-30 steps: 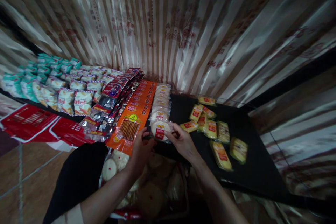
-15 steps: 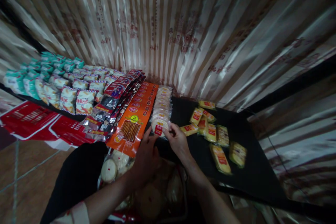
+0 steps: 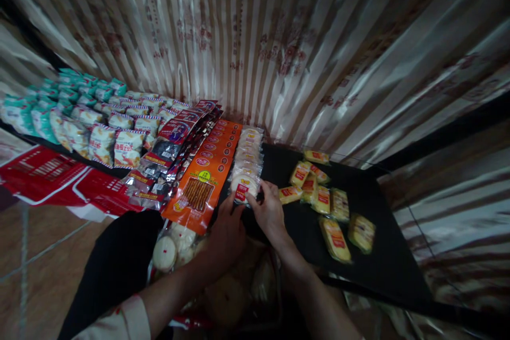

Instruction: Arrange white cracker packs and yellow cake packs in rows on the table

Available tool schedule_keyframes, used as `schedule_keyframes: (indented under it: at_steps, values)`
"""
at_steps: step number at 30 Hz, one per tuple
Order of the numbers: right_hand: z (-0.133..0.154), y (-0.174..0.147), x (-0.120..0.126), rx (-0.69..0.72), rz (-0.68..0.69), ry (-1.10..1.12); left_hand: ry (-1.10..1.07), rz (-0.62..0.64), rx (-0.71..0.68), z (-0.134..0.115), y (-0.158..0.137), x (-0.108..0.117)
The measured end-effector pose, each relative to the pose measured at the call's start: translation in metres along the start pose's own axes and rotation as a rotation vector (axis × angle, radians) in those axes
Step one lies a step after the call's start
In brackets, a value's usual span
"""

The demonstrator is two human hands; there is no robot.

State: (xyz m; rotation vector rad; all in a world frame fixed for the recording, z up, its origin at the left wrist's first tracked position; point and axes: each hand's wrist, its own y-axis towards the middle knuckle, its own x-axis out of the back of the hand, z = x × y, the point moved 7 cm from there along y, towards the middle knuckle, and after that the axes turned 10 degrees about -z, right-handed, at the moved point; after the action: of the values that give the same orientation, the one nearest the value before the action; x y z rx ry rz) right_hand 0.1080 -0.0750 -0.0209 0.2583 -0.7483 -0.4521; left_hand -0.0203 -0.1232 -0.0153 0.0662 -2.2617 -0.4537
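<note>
A row of clear-wrapped rice cracker packets (image 3: pixel 249 156) overlaps away from me on the black table. Both my hands are at the nearest rice cracker packet (image 3: pixel 244 187), a round white cracker with a red label. My left hand (image 3: pixel 228 226) pinches its near left edge, the fingertips close together. At its right side, my right hand (image 3: pixel 269 211) grips the edge between thumb and fingers. Left of the row lies a flat orange snack packet (image 3: pixel 205 175) with pretzel-like sticks pictured on it. Below my forearms, an open container holds more wrapped round crackers (image 3: pixel 164 253), partly hidden.
Yellow wrapped snacks (image 3: pixel 334 239) lie loosely on the black table (image 3: pixel 382 276) to the right. Dark foil packs (image 3: pixel 167 151), white bags (image 3: pixel 129 147) and green bags (image 3: pixel 43 119) fill the left. A striped curtain (image 3: pixel 247 37) hangs behind. Red packaging (image 3: pixel 51 175) overhangs the front edge.
The view has shifted slightly. Both hands stay at the nearest rice cracker packet, with the right hand's fingers a little further along its right edge. The other snacks keep their places.
</note>
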Motion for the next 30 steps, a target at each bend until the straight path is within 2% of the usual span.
schedule_keyframes:
  at_steps: [4, 7, 13, 19, 26, 30]
  values:
    - [0.005, -0.003, 0.004, 0.012, 0.05, -0.287, -0.017, 0.019, 0.019, -0.001, 0.0, -0.001]
    - [0.007, -0.005, 0.003, 0.016, 0.102, -0.356, -0.022, 0.026, 0.015, -0.001, -0.001, -0.001]
    - [0.007, -0.003, -0.003, 0.097, 0.088, -0.226, -0.012, 0.01, 0.018, 0.0, 0.0, -0.003]
    - [0.006, -0.003, -0.007, 0.127, 0.044, -0.188, 0.002, 0.034, 0.045, 0.002, 0.004, -0.002]
    - [0.005, -0.001, -0.011, 0.083, 0.088, -0.2, -0.001, 0.031, 0.044, 0.004, 0.003, -0.003]
    - [0.005, 0.002, -0.004, 0.009, 0.006, -0.152, -0.002, -0.017, 0.042, 0.004, 0.0, 0.0]
